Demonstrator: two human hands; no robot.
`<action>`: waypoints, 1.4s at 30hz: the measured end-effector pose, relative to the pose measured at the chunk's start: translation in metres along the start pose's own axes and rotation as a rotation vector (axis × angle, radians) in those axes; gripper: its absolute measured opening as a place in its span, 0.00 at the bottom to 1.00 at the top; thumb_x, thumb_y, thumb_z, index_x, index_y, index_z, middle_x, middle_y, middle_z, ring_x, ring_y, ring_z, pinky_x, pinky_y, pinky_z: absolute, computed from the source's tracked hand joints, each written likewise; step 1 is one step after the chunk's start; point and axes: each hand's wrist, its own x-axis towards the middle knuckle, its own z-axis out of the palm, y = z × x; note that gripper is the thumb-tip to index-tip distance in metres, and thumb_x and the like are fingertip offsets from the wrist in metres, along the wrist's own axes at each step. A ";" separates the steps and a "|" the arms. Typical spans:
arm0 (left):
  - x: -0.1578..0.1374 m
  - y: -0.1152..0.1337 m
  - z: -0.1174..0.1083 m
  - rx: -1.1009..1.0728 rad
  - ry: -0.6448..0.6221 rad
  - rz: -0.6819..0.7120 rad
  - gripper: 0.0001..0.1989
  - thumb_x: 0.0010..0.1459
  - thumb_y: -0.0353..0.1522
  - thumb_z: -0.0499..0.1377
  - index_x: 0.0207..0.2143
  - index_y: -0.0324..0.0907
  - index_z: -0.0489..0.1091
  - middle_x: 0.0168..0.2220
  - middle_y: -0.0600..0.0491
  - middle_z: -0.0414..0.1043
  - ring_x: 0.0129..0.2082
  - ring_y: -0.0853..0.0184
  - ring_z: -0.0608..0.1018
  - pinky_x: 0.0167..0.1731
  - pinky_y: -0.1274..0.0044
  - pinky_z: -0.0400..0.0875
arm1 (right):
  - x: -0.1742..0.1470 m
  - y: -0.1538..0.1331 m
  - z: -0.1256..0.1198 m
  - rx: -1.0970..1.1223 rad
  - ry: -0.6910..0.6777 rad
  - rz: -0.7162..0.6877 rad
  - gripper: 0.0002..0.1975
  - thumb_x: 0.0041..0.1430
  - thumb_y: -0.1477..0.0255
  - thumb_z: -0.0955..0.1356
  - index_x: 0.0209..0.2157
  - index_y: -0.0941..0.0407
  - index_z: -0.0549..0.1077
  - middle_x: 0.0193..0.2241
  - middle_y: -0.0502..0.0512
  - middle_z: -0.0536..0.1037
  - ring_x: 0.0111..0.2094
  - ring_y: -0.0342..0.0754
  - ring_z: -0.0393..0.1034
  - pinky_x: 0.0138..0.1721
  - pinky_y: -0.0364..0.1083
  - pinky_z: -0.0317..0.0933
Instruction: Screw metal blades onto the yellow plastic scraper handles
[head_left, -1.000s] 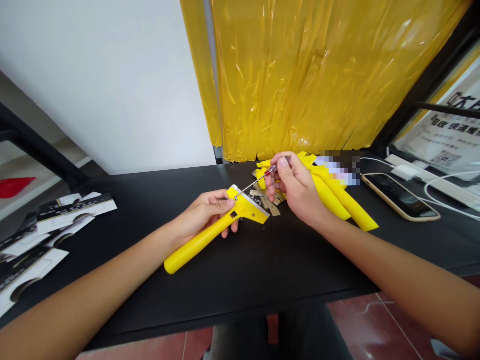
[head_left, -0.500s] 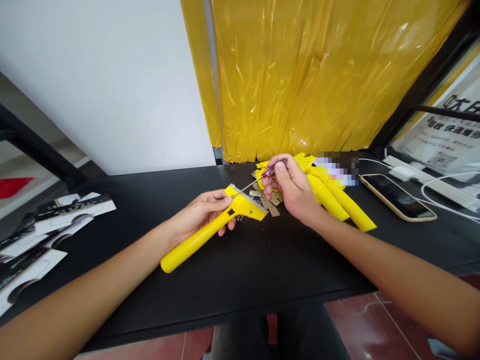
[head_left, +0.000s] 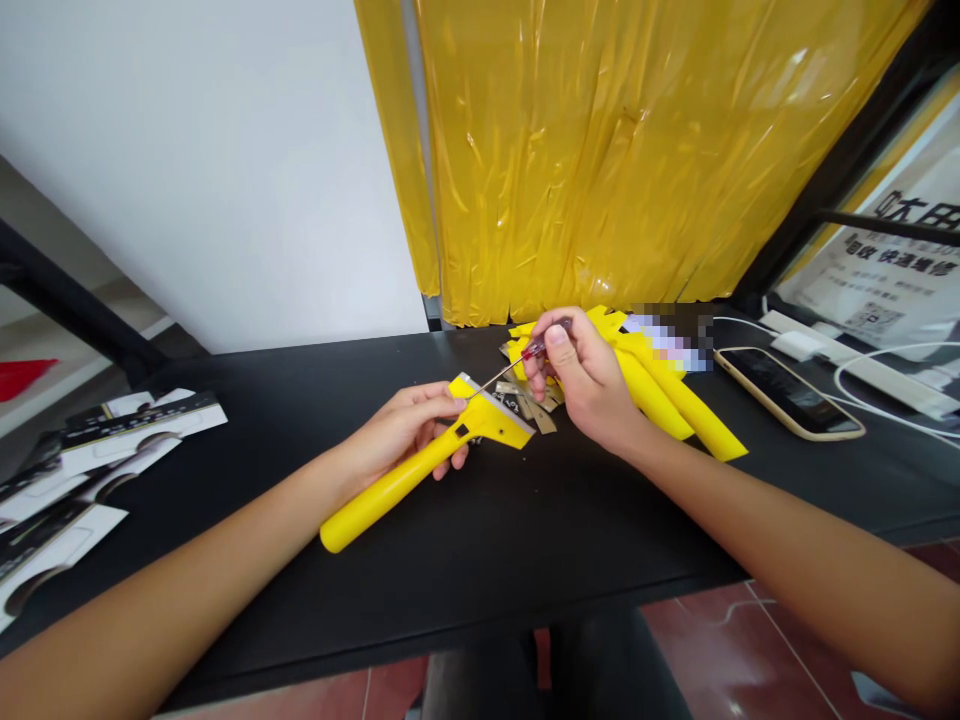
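My left hand (head_left: 420, 412) is gripping a yellow scraper (head_left: 409, 474) just above the black table (head_left: 585, 520); its smooth round handle is sloping toward me, its flared head (head_left: 491, 421) showing a dark square opening and pale edge. My right hand (head_left: 583, 372) is holding a red-handled screwdriver (head_left: 534, 348), its tip reaching that head. More yellow handles (head_left: 652, 392) are lying beyond.

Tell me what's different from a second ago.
The whole view slid slightly left; the right hand seems to have shifted its grip on the screwdriver a little. Nothing was taken up or let go: the left hand still holds the yellow scraper. The phone lies unmoved.
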 end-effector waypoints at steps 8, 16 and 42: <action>-0.003 0.000 0.002 0.072 0.006 -0.006 0.09 0.61 0.37 0.62 0.39 0.40 0.72 0.24 0.47 0.75 0.20 0.63 0.78 0.14 0.79 0.70 | -0.004 -0.009 0.002 -0.084 -0.029 -0.049 0.13 0.70 0.54 0.61 0.42 0.49 0.65 0.29 0.48 0.71 0.24 0.43 0.65 0.26 0.45 0.63; -0.002 0.000 0.002 0.076 0.009 -0.029 0.10 0.62 0.37 0.61 0.40 0.39 0.70 0.24 0.48 0.75 0.20 0.63 0.78 0.15 0.79 0.71 | -0.006 -0.004 0.001 -0.140 -0.049 -0.142 0.12 0.71 0.57 0.60 0.43 0.51 0.65 0.29 0.48 0.71 0.25 0.41 0.66 0.26 0.44 0.62; -0.003 0.003 0.007 0.138 0.001 -0.031 0.08 0.63 0.36 0.60 0.37 0.39 0.69 0.23 0.48 0.75 0.20 0.64 0.77 0.15 0.80 0.70 | -0.011 -0.008 -0.003 -0.401 -0.114 -0.336 0.07 0.73 0.65 0.59 0.43 0.52 0.64 0.33 0.50 0.72 0.30 0.42 0.70 0.32 0.44 0.65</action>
